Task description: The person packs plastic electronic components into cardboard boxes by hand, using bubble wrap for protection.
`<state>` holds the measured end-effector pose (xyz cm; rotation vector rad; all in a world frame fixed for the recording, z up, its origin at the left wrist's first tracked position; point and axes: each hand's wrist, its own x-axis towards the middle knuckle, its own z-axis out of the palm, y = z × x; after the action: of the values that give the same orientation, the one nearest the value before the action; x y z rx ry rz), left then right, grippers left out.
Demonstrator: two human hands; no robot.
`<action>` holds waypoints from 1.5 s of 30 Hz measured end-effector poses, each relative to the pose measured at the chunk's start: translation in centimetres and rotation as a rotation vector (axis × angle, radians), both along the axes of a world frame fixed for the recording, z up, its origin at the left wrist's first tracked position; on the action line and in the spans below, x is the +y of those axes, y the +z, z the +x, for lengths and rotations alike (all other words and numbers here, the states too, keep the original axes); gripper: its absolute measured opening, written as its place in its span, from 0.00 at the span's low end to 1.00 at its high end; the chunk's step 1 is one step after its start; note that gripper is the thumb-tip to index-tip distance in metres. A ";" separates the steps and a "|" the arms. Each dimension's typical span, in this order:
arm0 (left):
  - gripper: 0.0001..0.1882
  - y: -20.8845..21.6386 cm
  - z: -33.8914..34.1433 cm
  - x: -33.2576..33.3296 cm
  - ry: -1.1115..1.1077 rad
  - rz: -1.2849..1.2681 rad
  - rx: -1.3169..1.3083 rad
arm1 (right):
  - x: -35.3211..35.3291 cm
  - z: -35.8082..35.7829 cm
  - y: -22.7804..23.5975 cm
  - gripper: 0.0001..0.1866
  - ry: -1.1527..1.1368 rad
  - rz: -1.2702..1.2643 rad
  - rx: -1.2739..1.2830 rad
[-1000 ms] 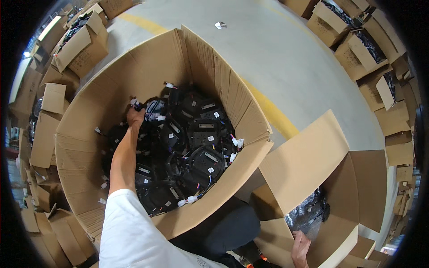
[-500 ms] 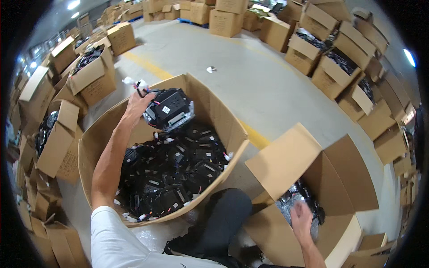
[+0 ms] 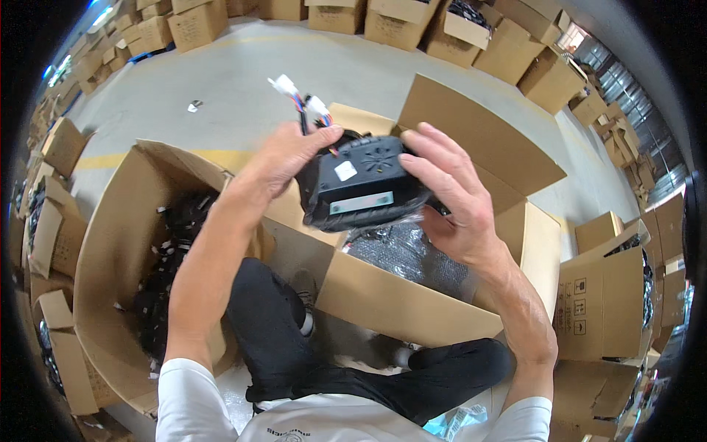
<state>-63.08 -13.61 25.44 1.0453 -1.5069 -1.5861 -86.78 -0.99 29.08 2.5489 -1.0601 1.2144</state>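
Note:
Between my hands is a black plastic unit (image 3: 372,177) with a small vented pattern, a white sticker, a pale label strip and clear film along its lower edge. White wire connectors (image 3: 286,85) stick up from its left end. My left hand (image 3: 283,158) grips that left end, thumb on top. The fingers of my right hand (image 3: 456,195) curl over the right end, with the thumb below. Beneath the unit stands an open carton (image 3: 412,306) with bubble wrap (image 3: 412,254) inside. Left of it, a large open carton (image 3: 110,243) holds many similar black units (image 3: 158,283).
My bent legs (image 3: 269,324) are between and in front of the two cartons. Another carton (image 3: 600,302) stands close on the right. Filled cartons (image 3: 401,18) line the far side and the left. A small scrap (image 3: 194,106) lies on the grey floor by a yellow line.
The view has turned right. My left hand has carried the black unit from above the large left carton to above the right one. My right hand has risen from the bubble wrap onto the unit.

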 end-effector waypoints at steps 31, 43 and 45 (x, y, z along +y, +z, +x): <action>0.26 -9.2 -8.0 -2.0 0.272 0.428 0.024 | -4.0 -12.1 -27.9 0.42 -0.584 0.736 -0.449; 0.49 -9.0 -11.2 0.5 0.018 0.575 -0.041 | -2.5 -14.0 -13.9 0.24 -0.135 1.093 -0.972; 0.52 -8.5 -10.9 0.6 -0.001 0.556 -0.037 | -2.3 -19.3 -18.9 0.25 -0.269 1.317 -1.211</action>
<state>-74.01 -13.06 16.91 1.3723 -1.1039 -2.0556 -106.09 -3.26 10.17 1.6408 -3.1171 2.6083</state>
